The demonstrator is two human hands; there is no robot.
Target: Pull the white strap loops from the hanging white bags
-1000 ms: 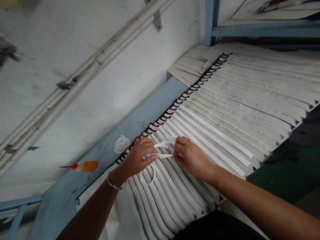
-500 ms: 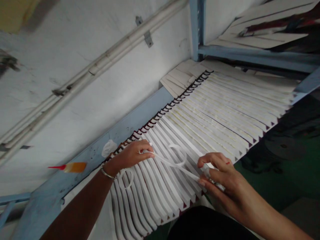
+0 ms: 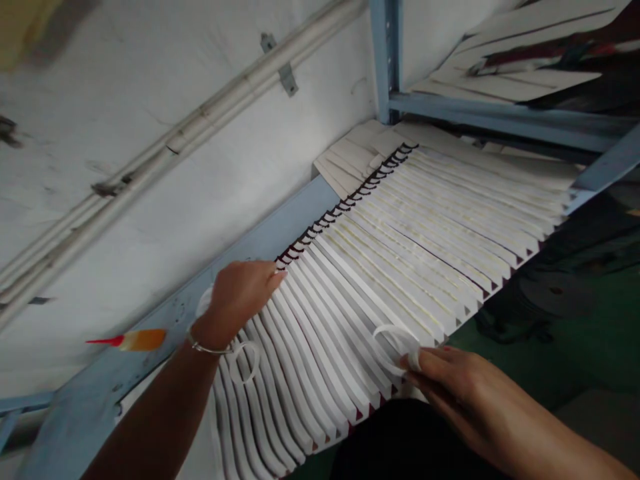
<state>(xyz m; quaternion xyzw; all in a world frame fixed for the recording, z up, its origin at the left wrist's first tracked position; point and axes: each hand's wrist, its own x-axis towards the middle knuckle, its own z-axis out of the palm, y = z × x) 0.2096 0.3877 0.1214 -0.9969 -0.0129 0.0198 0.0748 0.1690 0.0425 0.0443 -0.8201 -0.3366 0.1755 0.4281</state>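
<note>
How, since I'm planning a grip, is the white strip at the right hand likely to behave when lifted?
The white strip is probably floppy, since it curls into a loop by the right hand. It looks thin and narrow, so likely light. That curve suggests it may twist when moved.

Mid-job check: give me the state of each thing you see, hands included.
Sheets: overlapped in a row; some edges carry white strips, others yellowish lines
Left hand: at the sheets' wall-side edge; exact grip hidden
Right hand: closed on white tape
White tape: curled in a loop
Second loop: curled, beside the left wrist
Bottle: on its side, orange contents showing
Cardboard pieces: piled by the wall
</note>
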